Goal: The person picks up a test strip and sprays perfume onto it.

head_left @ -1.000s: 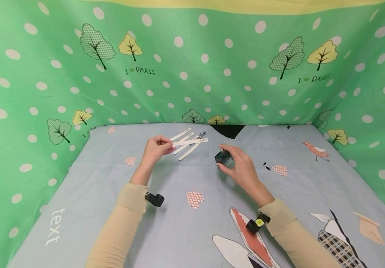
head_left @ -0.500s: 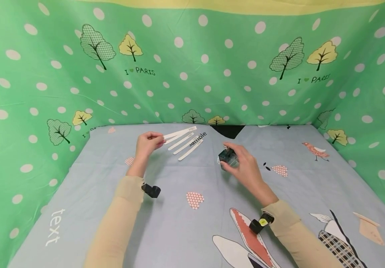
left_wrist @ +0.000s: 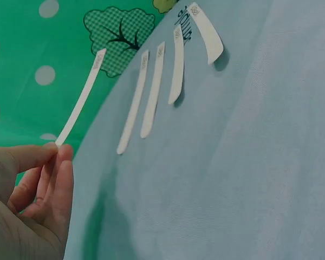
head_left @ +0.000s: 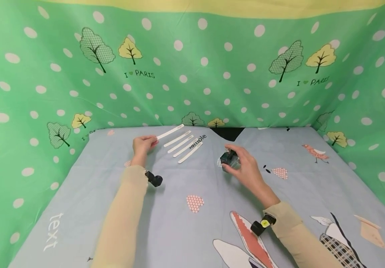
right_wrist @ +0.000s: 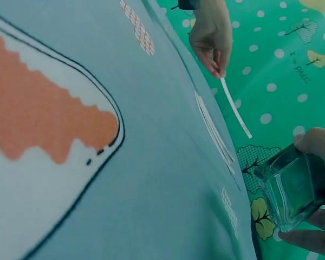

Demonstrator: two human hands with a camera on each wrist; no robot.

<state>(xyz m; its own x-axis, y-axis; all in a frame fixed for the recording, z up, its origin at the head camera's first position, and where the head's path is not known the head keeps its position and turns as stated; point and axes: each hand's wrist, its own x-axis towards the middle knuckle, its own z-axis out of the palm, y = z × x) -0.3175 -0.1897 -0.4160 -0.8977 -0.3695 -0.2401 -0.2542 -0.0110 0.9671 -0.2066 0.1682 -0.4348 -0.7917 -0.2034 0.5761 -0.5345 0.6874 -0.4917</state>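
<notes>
My left hand (head_left: 144, 145) pinches a white perfume test strip (head_left: 170, 132) by its near end between thumb and fingers. In the left wrist view the strip (left_wrist: 82, 103) slants up and away, its printed tip at the far end. Beside it, several matching strips (head_left: 180, 144) lie in a slanted row on the cloth, printed ends pointing away. My right hand (head_left: 247, 168) grips a dark teal glass perfume bottle (head_left: 230, 161), index finger over the small metallic neck and thumb low on its side. The right wrist view shows the bottle (right_wrist: 292, 187) tilted, see-through, above the cloth.
A grey-blue printed cloth (head_left: 172, 230) covers the table. Green dotted fabric (head_left: 192, 67) rises behind and along both sides. Small black cameras (head_left: 154, 178) sit at both wrists.
The left hand has moved left, carrying its strip from across the row to the row's left side. The right hand has shifted slightly right with the bottle.
</notes>
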